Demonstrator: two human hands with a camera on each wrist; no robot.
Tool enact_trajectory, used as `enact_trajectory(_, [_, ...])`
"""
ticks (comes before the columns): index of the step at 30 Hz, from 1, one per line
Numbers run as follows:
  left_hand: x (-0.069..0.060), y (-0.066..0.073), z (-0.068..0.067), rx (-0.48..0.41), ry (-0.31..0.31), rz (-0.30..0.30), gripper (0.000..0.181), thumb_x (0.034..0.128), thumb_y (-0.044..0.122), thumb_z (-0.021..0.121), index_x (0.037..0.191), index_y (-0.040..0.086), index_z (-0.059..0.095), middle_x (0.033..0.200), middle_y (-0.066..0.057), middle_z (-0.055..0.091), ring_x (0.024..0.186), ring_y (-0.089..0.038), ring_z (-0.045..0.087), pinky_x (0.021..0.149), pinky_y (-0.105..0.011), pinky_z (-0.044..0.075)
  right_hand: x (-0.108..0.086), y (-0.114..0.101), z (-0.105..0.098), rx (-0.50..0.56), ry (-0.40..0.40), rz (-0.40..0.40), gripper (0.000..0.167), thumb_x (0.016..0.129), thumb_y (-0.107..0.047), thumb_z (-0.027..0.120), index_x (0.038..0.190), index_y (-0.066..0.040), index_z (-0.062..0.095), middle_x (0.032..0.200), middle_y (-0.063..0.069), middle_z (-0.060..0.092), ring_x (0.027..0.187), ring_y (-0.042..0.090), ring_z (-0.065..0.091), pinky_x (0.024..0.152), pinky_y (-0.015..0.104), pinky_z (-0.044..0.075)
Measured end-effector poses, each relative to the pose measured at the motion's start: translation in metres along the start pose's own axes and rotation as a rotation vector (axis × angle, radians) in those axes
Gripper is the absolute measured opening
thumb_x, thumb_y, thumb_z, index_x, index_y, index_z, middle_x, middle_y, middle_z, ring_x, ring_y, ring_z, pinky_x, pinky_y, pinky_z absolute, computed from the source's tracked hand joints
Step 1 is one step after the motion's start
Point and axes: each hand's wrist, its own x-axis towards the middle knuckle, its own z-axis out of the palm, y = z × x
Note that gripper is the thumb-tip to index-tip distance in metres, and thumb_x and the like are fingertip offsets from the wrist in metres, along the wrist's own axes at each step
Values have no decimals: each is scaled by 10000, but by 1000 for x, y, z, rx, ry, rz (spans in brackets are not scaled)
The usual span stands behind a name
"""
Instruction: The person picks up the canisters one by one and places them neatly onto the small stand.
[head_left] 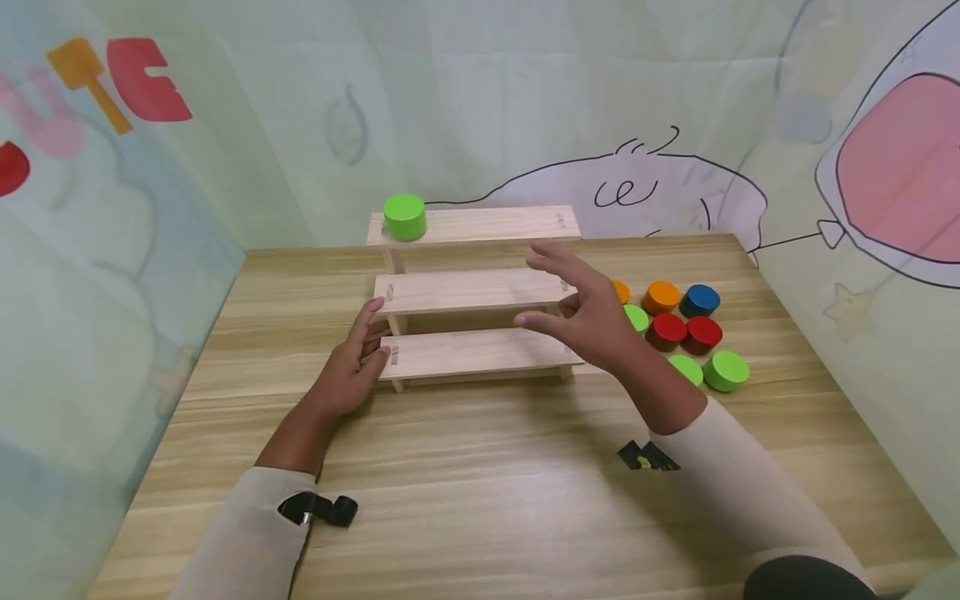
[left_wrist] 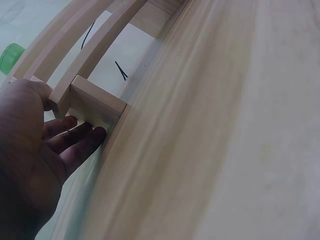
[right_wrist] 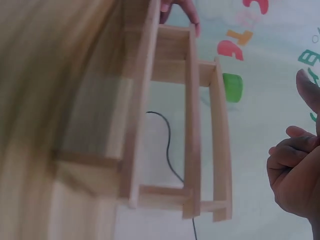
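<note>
A pale three-step wooden stand (head_left: 480, 353) is on the table, with a green cylinder block (head_left: 405, 218) at the left end of its top step. My left hand (head_left: 347, 377) holds the stand's left end. In the left wrist view, the thumb lies against the end of a step (left_wrist: 61, 100) and the other fingers touch the side support below it. My right hand (head_left: 592, 315) hovers in front of the stand's right end, thumb and index finger spread apart, the others bent, holding nothing. It hides part of the stand and of the blocks behind.
Several cylinder blocks lie on the table right of the stand: orange (head_left: 662, 297), blue (head_left: 701, 300), red (head_left: 703, 334) and green (head_left: 727, 370). The wood-grain table (head_left: 465, 492) meets a printed curtain (head_left: 480, 100) at the back and sides.
</note>
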Motion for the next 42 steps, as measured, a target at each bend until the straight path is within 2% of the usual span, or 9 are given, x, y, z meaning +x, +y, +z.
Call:
enact_trajectory(2, [-1,0,-1,-1,3,-5,757,1139,134,466,1761,362,97,1675,-336,437,1485,-552,526,1171,-712,468,-11,7,-5,-49,-10,11,784,864,-190,946,1570,-138,609,1729,37,474,583,127,377,537,226,346])
enact_trajectory(9, [-1,0,1,-19,-9,-2,750,1143,136,459,1763,347,92,1674,-346,428,1490,-560,517,1183,-713,456,-48,28,-25,-126,25,24,769,849,-131,947,1545,-88,624,1694,85,518,565,58,355,507,236,314])
enact_trajectory(12, [-1,0,1,-10,-5,-4,746,1144,136,455,1763,343,92,1672,-348,429,1489,-563,516,1187,-717,450,-61,35,-33,-122,65,26,759,832,-74,949,1523,-53,636,1672,117,541,853,-81,535,510,225,330])
enact_trajectory(15, [-3,0,1,-11,-1,-4,747,1141,128,453,1763,331,94,1668,-355,431,1486,-571,515,1185,-723,448,-75,42,-39,-77,97,61,727,844,-43,931,1513,-64,647,1657,130,555,858,-128,512,498,220,322])
enact_trajectory(18, [-3,0,2,-12,-7,-5,746,1143,134,453,1764,335,92,1671,-354,426,1490,-569,511,1186,-721,449,-89,48,-45,-10,130,113,686,874,-4,894,1510,-68,646,1639,145,566,620,-34,405,485,210,332])
enact_trajectory(21, [-2,-1,3,-6,-13,-10,745,1147,145,452,1762,351,87,1679,-348,419,1497,-561,507,1190,-715,448,-102,52,-51,12,160,166,677,903,-11,872,1531,-88,634,1632,140,565,702,16,474,531,172,416])
enact_trajectory(29, [0,0,3,3,-8,10,745,1148,140,453,1761,355,89,1674,-348,426,1492,-564,510,1177,-719,457,-115,69,-73,-49,242,229,665,933,-48,861,1551,-94,619,1650,54,557,1140,-48,618,647,118,532])
enact_trajectory(37, [1,-1,2,23,-8,4,746,1148,150,447,1765,346,75,1687,-356,401,1492,-562,508,1168,-720,466,-127,96,-104,-159,285,185,609,919,-15,863,1495,-81,677,1508,-235,631,1286,-89,563,700,83,543])
enact_trajectory(42, [-1,-2,1,18,-5,-8,748,1144,153,451,1764,348,80,1704,-358,367,1495,-563,503,1171,-726,460,-132,107,-116,-216,239,267,604,937,-134,880,1506,-127,678,1568,-82,642,1299,-172,482,758,71,550])
